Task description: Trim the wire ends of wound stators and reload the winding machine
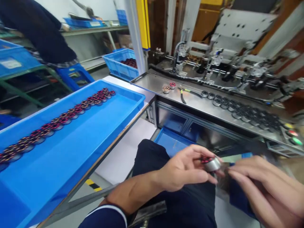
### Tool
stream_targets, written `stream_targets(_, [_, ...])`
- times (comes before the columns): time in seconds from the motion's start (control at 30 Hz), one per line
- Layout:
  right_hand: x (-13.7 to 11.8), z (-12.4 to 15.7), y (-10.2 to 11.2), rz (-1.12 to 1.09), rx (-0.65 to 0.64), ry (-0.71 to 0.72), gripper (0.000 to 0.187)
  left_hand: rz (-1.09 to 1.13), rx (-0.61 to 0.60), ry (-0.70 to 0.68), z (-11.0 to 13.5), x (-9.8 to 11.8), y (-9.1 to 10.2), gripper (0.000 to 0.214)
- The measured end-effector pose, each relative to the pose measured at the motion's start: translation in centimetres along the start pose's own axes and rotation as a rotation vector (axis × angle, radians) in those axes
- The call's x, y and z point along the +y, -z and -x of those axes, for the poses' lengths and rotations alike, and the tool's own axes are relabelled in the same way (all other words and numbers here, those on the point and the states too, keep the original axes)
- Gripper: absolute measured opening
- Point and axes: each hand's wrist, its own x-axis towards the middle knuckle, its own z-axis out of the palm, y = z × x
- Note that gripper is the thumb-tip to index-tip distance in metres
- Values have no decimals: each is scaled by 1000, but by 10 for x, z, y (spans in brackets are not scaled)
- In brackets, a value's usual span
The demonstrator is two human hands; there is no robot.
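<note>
My left hand (184,169) pinches a small round wound stator (211,163), silver-rimmed with red copper coils, over my lap. My right hand (263,183) is beside it on the right, fingers curled around a blurred blue-handled tool whose tip meets the stator. A big blue tray (78,142) lies to my left with a long row of similar stators (59,122) along its far side. On the steel bench (190,98) lie two more stators (169,87) and a line of dark round parts (242,110).
Pliers (187,93) rest on the bench in front of an assembly machine (220,63). A blue crate (121,63) of parts stands behind the tray. Another person in dark clothing (38,31) stands at the far left by shelving. Coloured buttons (293,134) sit at the bench's right end.
</note>
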Motion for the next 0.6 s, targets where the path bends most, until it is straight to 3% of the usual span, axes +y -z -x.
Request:
stream_targets(0.07, [-7,-13,-1,-37,23,10,8,29,91,-114,-1,3,-2,42])
stream_targets(0.13, [-10,-24,-1,-133,5,34,10,69,129,-103,-5,4,2,42])
stream_targets(0.2, [-9,-30,-2,-233,-12,66,11,90,28,110,-10,2,8,44])
stream_targets(0.27, [-7,-31,-2,-277,-23,78,10,93,-168,401,-14,-2,13,65])
stream_targets(0.33, [-5,-30,-2,-277,-14,74,9,76,-254,520,-14,-5,15,68])
stream_targets(0.47, [-4,-26,-2,-212,57,22,12,12,-32,233,-9,-3,7,31])
stream_targets(0.6, [-4,-27,-3,-193,119,-43,15,34,112,-76,-8,3,-1,32])
